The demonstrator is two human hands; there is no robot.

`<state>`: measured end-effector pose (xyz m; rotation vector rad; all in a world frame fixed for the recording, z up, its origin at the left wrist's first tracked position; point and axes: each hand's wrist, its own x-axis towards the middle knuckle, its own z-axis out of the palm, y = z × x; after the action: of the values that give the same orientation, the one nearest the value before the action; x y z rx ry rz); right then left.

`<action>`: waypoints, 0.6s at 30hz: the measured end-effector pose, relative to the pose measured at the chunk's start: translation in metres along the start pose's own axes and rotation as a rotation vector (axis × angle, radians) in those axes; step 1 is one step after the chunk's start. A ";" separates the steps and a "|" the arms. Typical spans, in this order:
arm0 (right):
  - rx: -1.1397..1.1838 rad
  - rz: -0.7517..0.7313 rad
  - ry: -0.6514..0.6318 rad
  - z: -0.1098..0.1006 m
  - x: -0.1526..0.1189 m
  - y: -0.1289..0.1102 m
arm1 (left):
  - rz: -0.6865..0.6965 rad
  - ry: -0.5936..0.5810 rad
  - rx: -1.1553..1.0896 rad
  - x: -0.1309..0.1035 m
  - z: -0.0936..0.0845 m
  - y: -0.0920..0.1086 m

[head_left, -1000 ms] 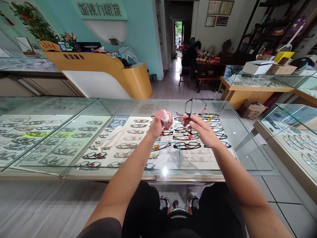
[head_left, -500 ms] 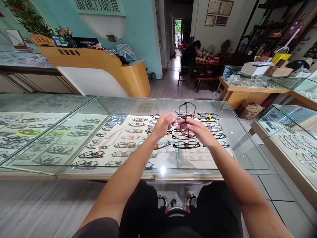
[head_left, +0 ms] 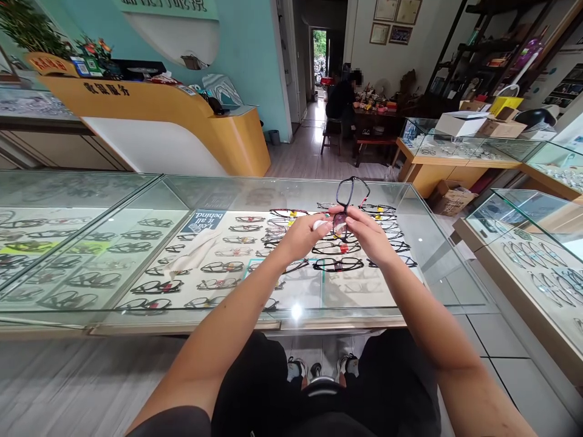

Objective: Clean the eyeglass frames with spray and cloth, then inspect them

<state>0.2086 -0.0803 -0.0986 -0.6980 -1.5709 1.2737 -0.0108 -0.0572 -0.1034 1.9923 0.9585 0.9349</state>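
Over the glass display counter, my right hand (head_left: 368, 235) grips a pair of dark-framed glasses (head_left: 345, 195) held on end, one lens above the other. My left hand (head_left: 303, 235) is closed beside the lower lens, thumb toward the glasses. Between its thumb and fingers shows a small white thing (head_left: 320, 224), mostly hidden, its kind unclear. Rows of eyeglass frames (head_left: 337, 264) lie beneath my hands. To the left, a pale cloth (head_left: 194, 254) lies crumpled among more frames.
The glass counter (head_left: 291, 325) spans the width before my knees. Another display case (head_left: 523, 243) stands at right. Beyond are a curved yellow reception desk (head_left: 241, 136), a person (head_left: 339, 100) seated at a cluttered table, and boxes (head_left: 462, 123) on a far case.
The glasses have tilted, their upper lens now leaning right. My left hand has moved closer to the lower lens, its thumb now pointing across at it. The view has shifted slightly.
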 end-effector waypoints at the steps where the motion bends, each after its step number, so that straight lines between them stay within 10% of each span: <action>1: 0.007 0.001 -0.001 0.000 0.000 0.000 | 0.006 0.009 0.001 0.000 -0.001 -0.001; 18: -0.059 -0.008 -0.064 0.002 0.000 0.001 | -0.020 0.208 -0.112 0.002 -0.018 -0.009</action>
<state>0.2068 -0.0812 -0.0996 -0.6930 -1.6677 1.2595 -0.0282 -0.0461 -0.1021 1.8146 1.0143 1.1761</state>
